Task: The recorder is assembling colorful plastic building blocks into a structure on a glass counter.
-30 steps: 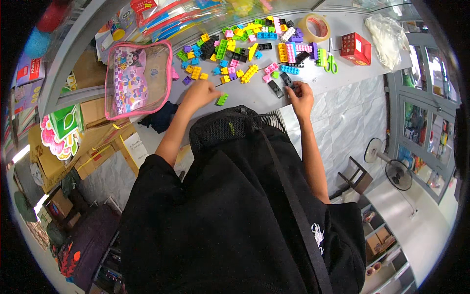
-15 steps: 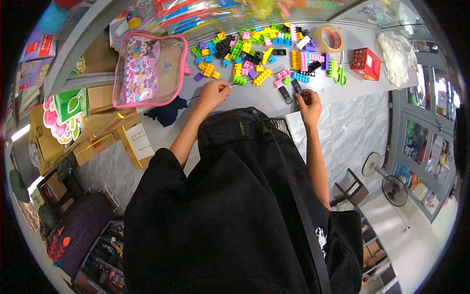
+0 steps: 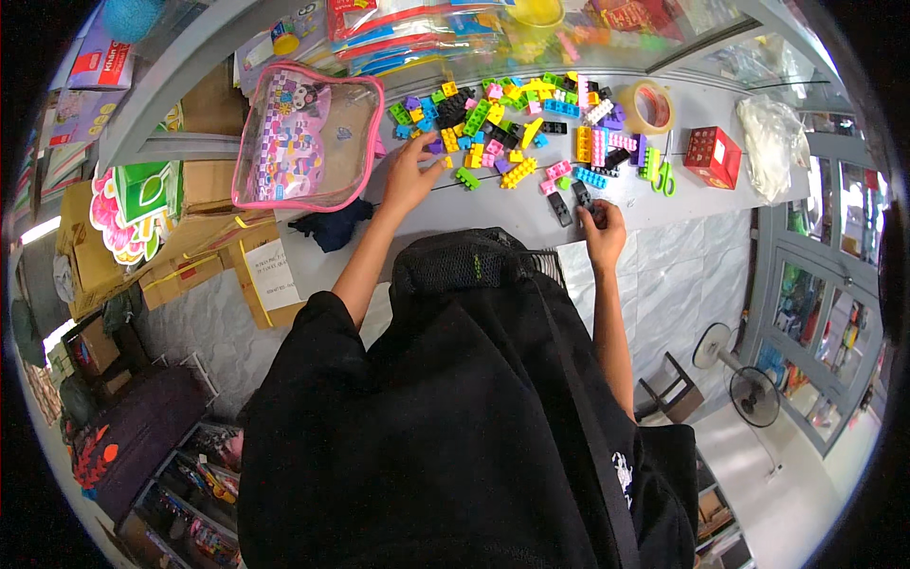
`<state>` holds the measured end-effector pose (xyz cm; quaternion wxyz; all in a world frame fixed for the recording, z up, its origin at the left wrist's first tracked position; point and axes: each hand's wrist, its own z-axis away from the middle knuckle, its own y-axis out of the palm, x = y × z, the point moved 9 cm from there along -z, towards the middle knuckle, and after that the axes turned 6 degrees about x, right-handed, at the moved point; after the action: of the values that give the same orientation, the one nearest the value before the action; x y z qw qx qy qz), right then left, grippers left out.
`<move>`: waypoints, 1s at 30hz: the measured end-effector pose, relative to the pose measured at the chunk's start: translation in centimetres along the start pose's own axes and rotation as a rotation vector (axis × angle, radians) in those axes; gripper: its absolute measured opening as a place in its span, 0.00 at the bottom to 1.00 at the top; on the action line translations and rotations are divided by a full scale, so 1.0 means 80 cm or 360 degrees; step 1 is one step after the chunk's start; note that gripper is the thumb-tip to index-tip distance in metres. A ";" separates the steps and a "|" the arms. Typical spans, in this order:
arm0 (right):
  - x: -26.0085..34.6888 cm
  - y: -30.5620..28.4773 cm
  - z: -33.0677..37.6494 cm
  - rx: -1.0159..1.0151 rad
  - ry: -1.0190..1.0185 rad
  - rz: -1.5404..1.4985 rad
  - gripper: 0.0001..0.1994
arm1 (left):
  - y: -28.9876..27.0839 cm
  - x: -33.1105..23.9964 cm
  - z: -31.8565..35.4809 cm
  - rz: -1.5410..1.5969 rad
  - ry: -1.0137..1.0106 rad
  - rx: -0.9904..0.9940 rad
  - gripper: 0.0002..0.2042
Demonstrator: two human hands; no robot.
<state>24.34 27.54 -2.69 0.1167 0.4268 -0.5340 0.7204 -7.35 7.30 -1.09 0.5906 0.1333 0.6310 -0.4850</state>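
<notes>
A spread of colourful toy bricks [image 3: 517, 123] lies across the grey counter [image 3: 493, 204]. My left hand [image 3: 411, 171] reaches over the pile's left edge with fingers apart, tips near a purple brick [image 3: 434, 147] and a green brick [image 3: 466, 177]. My right hand [image 3: 603, 226] rests at the counter's front edge, fingers closed on a black brick [image 3: 582, 197]. Another black brick [image 3: 560, 209] lies just left of it.
A clear pink-trimmed zip pouch [image 3: 305, 137] lies left of the bricks. A tape roll [image 3: 647, 106], green scissors [image 3: 661, 171], a red box [image 3: 712, 156] and a white plastic bag [image 3: 770, 142] sit to the right. Cardboard boxes [image 3: 204, 237] stack below left.
My left hand has moved from the counter's front edge up into the left side of the brick pile. My right hand stays on the black brick.
</notes>
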 end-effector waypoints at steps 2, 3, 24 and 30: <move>0.000 0.001 -0.001 0.0014 0.0006 -0.0020 0.14 | -0.002 -0.010 0.002 0.0020 0.0067 0.0022 0.24; 0.000 0.000 -0.001 -0.0007 -0.0015 -0.0010 0.14 | -0.004 -0.013 0.002 0.0020 0.0070 0.0019 0.24; -0.006 0.000 -0.002 0.0014 0.0074 -0.0014 0.13 | -0.015 -0.062 -0.061 -0.0693 0.0446 -0.0328 0.14; -0.008 0.000 -0.002 -0.0001 0.0050 -0.0028 0.14 | -0.046 -0.038 -0.005 -0.0168 0.0176 -0.0348 0.14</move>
<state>24.64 27.82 -3.15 0.1316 0.4202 -0.5287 0.7257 -9.52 7.00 3.15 0.5397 0.0613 0.7178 -0.4356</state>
